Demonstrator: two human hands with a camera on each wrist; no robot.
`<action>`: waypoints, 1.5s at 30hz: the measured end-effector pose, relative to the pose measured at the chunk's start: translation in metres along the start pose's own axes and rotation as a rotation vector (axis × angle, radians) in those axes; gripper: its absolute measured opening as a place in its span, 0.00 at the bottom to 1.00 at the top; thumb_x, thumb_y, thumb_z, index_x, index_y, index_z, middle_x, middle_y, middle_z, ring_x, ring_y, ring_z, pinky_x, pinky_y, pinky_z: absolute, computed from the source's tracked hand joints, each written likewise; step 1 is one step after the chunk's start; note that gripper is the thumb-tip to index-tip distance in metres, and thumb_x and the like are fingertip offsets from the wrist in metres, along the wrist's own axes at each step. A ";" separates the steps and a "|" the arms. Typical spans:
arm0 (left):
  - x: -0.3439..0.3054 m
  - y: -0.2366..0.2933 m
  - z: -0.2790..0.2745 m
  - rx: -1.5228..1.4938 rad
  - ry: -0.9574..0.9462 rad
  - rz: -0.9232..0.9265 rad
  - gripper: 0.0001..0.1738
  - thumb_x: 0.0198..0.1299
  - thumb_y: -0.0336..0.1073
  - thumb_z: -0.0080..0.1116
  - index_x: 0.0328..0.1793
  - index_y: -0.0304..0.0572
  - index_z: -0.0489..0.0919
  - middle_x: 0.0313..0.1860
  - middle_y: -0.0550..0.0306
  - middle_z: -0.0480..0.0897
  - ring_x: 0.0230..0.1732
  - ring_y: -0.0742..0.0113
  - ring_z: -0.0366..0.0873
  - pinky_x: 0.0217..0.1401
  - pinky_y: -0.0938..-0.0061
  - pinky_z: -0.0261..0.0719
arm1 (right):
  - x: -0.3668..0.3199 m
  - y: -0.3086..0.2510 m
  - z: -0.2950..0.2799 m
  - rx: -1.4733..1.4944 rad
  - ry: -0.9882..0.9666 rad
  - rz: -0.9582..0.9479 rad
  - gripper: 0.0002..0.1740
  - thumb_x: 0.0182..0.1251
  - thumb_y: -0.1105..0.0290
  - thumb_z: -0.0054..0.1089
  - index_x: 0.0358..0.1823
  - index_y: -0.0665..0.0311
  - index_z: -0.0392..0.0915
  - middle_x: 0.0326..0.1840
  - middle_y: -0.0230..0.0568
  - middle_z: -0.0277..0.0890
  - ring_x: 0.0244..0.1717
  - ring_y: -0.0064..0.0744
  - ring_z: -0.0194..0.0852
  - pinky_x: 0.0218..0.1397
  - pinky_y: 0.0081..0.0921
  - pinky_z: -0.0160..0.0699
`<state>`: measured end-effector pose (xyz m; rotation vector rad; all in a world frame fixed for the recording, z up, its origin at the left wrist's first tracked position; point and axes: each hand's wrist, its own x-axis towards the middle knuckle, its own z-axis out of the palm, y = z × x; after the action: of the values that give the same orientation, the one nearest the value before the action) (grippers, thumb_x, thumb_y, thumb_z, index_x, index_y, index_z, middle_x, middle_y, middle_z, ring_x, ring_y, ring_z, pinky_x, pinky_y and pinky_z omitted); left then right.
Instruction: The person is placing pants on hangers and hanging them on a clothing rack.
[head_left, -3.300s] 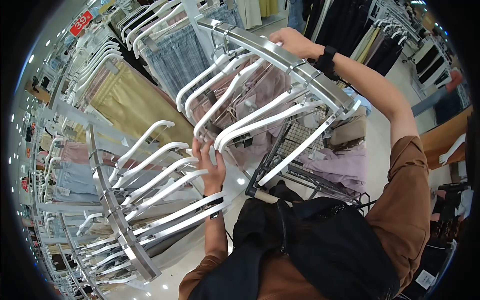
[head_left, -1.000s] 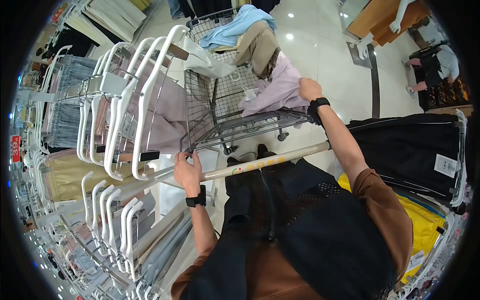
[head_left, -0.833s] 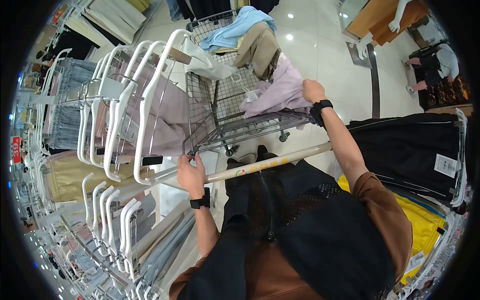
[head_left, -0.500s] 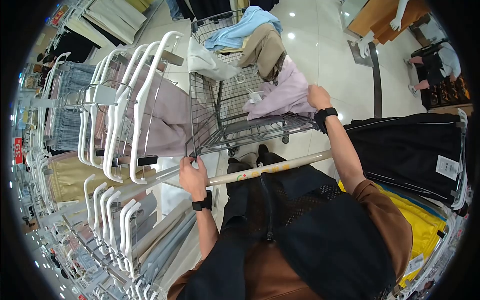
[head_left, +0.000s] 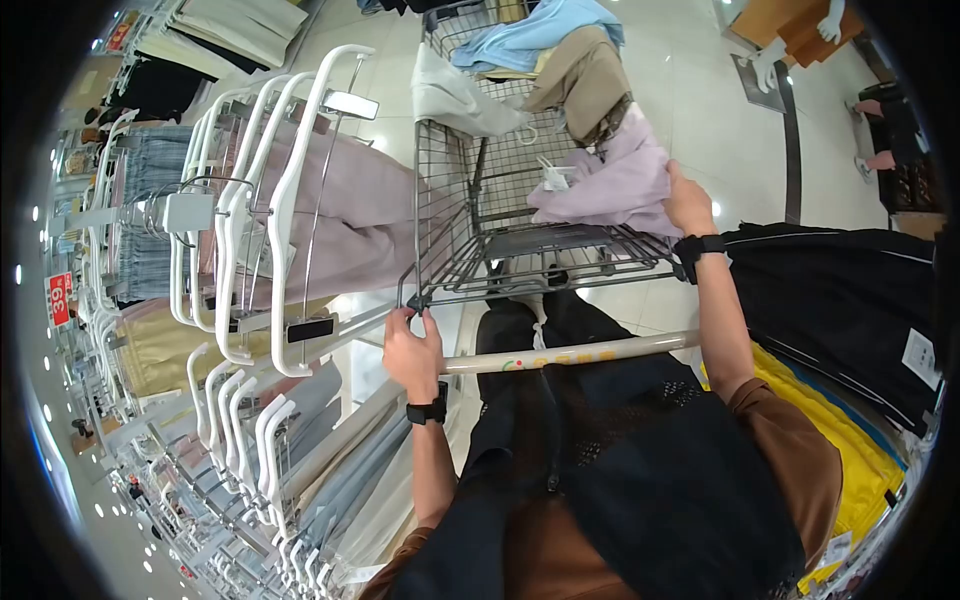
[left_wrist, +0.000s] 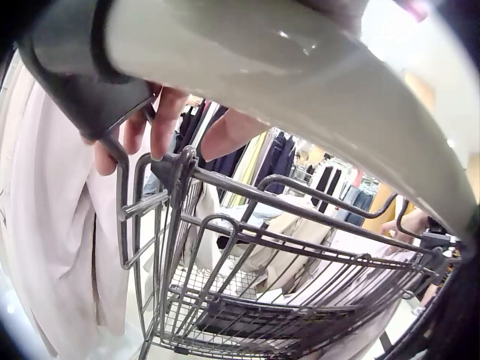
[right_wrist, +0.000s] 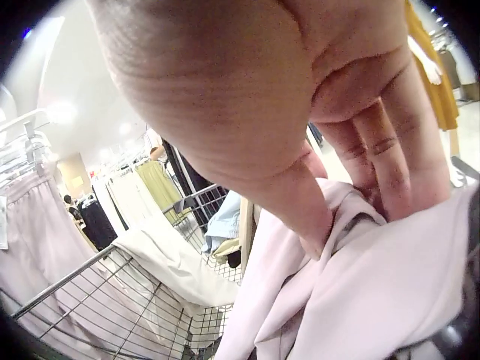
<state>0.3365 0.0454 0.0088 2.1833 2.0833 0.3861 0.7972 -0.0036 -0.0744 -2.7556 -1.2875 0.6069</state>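
My left hand (head_left: 412, 350) holds the left end of the pale handle (head_left: 640, 347) of a dark wire shopping cart (head_left: 560, 290). In the left wrist view its fingers (left_wrist: 169, 124) come down past the handle onto the dark bracket and rim. Over the cart's right side lies a lilac garment (head_left: 615, 185) with a white tag. My right hand (head_left: 690, 203) pinches it at the outer edge, thumb and fingers gathering the cloth (right_wrist: 375, 277) in the right wrist view.
Brown (head_left: 585, 80), light blue (head_left: 540, 35) and off-white (head_left: 455, 95) garments lie in the cart. At left stands a rack with white hangers (head_left: 290, 210) and lilac trousers (head_left: 345, 220). Black (head_left: 830, 310) and yellow (head_left: 840, 450) clothes hang at right.
Earlier my right hand was on the rack's metal rail and my left among the hangers. Both are now at the cart. Over the last second, cart and hands have shifted rightward in view.
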 end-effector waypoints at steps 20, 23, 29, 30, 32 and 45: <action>0.003 0.000 0.012 -0.032 -0.004 -0.015 0.10 0.59 0.40 0.61 0.33 0.41 0.80 0.48 0.50 0.84 0.45 0.45 0.82 0.43 0.58 0.78 | 0.001 0.008 0.027 -0.069 0.105 -0.025 0.29 0.55 0.77 0.55 0.62 0.61 0.66 0.38 0.59 0.81 0.43 0.60 0.80 0.44 0.51 0.78; 0.003 0.001 0.011 -0.039 -0.024 -0.010 0.10 0.59 0.40 0.61 0.33 0.40 0.80 0.48 0.49 0.84 0.46 0.44 0.82 0.44 0.59 0.78 | -0.002 0.010 0.038 -0.114 0.161 -0.053 0.28 0.56 0.77 0.54 0.62 0.62 0.65 0.37 0.58 0.81 0.43 0.60 0.80 0.45 0.51 0.78; 0.002 -0.011 0.019 -0.071 0.079 0.079 0.14 0.59 0.44 0.61 0.32 0.40 0.79 0.42 0.54 0.85 0.38 0.51 0.82 0.40 0.61 0.76 | -0.013 0.011 0.042 -0.121 0.173 -0.042 0.23 0.57 0.78 0.52 0.57 0.63 0.67 0.40 0.58 0.82 0.45 0.60 0.80 0.47 0.49 0.79; 0.002 -0.011 0.019 -0.066 0.064 0.075 0.14 0.59 0.44 0.61 0.32 0.40 0.80 0.42 0.54 0.86 0.38 0.51 0.82 0.40 0.61 0.77 | -0.013 0.011 0.043 -0.125 0.180 -0.043 0.23 0.57 0.78 0.52 0.57 0.63 0.67 0.40 0.58 0.82 0.45 0.60 0.80 0.47 0.49 0.79; 0.003 -0.015 0.021 -0.051 0.064 0.081 0.15 0.59 0.45 0.61 0.32 0.41 0.81 0.43 0.55 0.86 0.38 0.52 0.83 0.40 0.62 0.77 | -0.012 0.014 0.047 -0.116 0.147 -0.028 0.21 0.57 0.77 0.52 0.54 0.64 0.68 0.42 0.58 0.82 0.46 0.59 0.81 0.48 0.49 0.79; 0.001 -0.005 0.016 -0.008 -0.023 0.056 0.14 0.60 0.43 0.60 0.31 0.40 0.82 0.47 0.55 0.85 0.42 0.50 0.83 0.43 0.61 0.77 | -0.025 0.012 0.038 -0.121 0.151 -0.045 0.16 0.59 0.75 0.51 0.50 0.67 0.71 0.42 0.59 0.82 0.47 0.57 0.81 0.48 0.48 0.80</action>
<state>0.3357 0.0487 -0.0076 2.2347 2.0099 0.3718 0.7779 -0.0351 -0.1041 -2.7943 -1.3908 0.3204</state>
